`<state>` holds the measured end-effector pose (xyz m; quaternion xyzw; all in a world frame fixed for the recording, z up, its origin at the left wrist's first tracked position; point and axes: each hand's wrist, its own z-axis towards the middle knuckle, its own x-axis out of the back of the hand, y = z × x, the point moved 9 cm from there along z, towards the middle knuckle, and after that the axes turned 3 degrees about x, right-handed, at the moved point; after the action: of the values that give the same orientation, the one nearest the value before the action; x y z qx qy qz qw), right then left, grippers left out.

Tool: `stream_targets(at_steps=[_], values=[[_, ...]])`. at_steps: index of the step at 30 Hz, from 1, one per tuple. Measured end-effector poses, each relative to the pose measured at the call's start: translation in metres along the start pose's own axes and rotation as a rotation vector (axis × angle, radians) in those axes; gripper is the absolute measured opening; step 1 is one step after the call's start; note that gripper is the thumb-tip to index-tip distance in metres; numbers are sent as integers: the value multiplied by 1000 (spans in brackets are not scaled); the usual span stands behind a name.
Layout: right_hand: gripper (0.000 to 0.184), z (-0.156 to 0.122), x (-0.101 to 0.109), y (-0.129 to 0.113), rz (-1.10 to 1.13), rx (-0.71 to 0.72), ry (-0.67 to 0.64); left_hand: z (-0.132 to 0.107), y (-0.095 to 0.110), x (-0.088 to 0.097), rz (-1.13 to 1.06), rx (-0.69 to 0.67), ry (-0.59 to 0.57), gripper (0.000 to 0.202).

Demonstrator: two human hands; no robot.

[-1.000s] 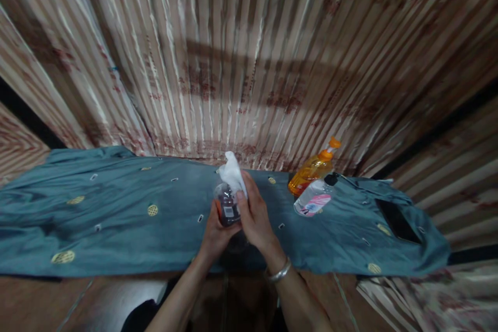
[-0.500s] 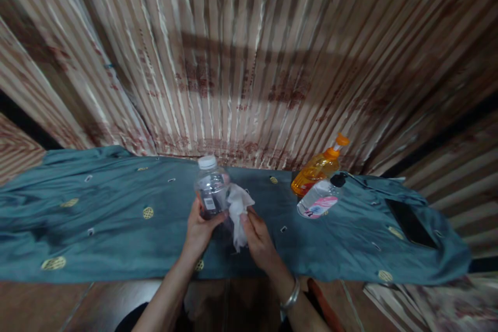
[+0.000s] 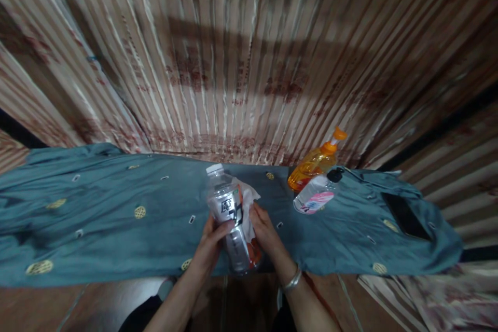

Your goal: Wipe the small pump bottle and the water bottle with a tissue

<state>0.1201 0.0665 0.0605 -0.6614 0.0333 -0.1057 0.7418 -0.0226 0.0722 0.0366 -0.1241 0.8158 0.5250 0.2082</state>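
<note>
A clear plastic bottle (image 3: 229, 215) with a white cap and a printed label is tilted, cap pointing up and left, above the teal cloth (image 3: 97, 218). My left hand (image 3: 210, 244) grips its lower body from the left. My right hand (image 3: 264, 231) presses a crumpled white tissue (image 3: 249, 197) against the bottle's right side, fingers closed on it. A silver bangle sits on my right wrist.
An orange pump bottle (image 3: 315, 163) and a clear bottle with a pink label (image 3: 317, 194) stand at the back right of the cloth. A black phone (image 3: 406, 215) lies further right. Striped curtains (image 3: 249, 52) hang behind. Wooden floor shows below.
The bottle has been turned so its label faces me and tipped lower. The tissue has moved from in front of the bottle to its right side, behind it.
</note>
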Motion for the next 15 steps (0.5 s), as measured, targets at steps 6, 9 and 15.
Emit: stream_targets(at_steps=[6, 9, 15], values=[[23, -19, 1, -36, -112, 97, 55, 4, 7, 1, 45, -88, 61, 68], [27, -21, 2, -59, -207, 202, 32, -2, 8, -6, 79, -92, 1, 70], [49, -6, 6, -48, -248, 168, -12, -19, 4, -14, 96, -35, -163, 67]])
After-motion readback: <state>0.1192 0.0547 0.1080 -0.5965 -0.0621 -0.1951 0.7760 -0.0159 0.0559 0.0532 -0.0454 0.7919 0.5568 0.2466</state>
